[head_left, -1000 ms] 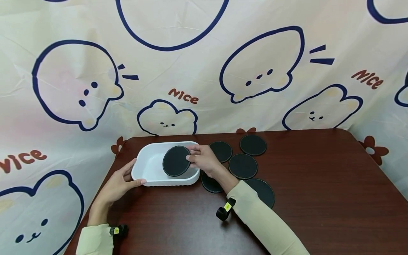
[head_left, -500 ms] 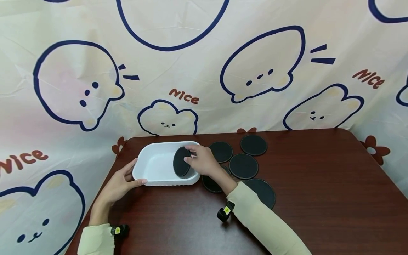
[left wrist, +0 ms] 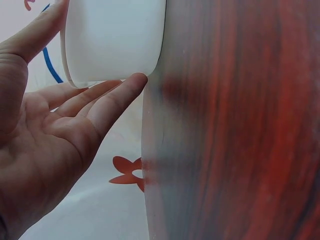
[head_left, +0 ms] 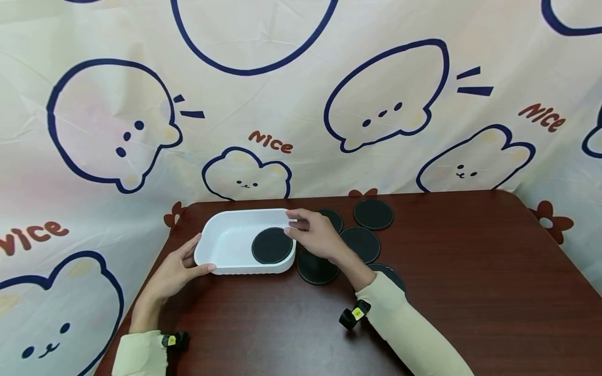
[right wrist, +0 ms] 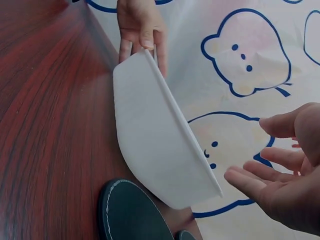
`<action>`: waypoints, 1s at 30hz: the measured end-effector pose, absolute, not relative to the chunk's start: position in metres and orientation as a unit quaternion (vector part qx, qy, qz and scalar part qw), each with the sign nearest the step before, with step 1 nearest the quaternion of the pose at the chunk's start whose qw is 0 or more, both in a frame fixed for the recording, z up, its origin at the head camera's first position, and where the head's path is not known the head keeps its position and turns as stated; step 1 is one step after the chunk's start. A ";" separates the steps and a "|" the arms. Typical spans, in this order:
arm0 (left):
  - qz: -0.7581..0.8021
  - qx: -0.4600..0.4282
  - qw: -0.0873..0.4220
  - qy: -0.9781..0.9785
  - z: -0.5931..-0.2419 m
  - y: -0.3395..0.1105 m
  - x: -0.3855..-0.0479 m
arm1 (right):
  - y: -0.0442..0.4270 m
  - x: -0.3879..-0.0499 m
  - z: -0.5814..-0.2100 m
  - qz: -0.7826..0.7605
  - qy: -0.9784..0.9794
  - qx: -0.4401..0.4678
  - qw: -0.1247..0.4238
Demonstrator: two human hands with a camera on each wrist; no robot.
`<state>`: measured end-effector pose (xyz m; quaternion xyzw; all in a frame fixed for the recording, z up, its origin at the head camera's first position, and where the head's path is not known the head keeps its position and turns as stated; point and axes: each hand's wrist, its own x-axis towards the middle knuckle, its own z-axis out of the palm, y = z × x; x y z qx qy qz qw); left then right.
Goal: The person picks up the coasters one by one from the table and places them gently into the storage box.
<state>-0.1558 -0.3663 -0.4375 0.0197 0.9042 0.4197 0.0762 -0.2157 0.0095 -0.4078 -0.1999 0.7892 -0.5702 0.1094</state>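
A white rectangular tray (head_left: 230, 245) with rounded corners stands at the back left of the table, one round black coaster (head_left: 272, 245) lying in its right half. My left hand (head_left: 173, 272) grips the tray's left end, thumb on the front rim and fingers round the side; the left wrist view shows these fingers against the white wall (left wrist: 115, 40). Over the tray's right rim is my right hand (head_left: 316, 233), fingers apart and holding nothing. In the right wrist view that hand (right wrist: 285, 175) hangs beside the rim, clear of the tray (right wrist: 155, 130).
Several more black coasters lie on the brown table (head_left: 470, 271) to the right of the tray, among them one at the back (head_left: 373, 214) and one near the tray (head_left: 317, 267). My right forearm partly covers some. A patterned cloth (head_left: 301, 104) hangs behind.
The coaster that my right hand held tilted over the tray now lies inside it, let go. My right hand has moved to the right. My left hand keeps its grip.
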 end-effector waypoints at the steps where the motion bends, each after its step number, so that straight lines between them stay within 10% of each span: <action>1: 0.420 0.020 0.075 0.904 -0.437 -0.366 -0.156 | 0.013 -0.216 -0.408 -0.577 0.784 -0.201 0.113; 30: 0.422 0.016 0.078 0.903 -0.435 -0.365 -0.155 | 0.124 -0.202 -0.433 -0.666 0.696 -0.165 0.210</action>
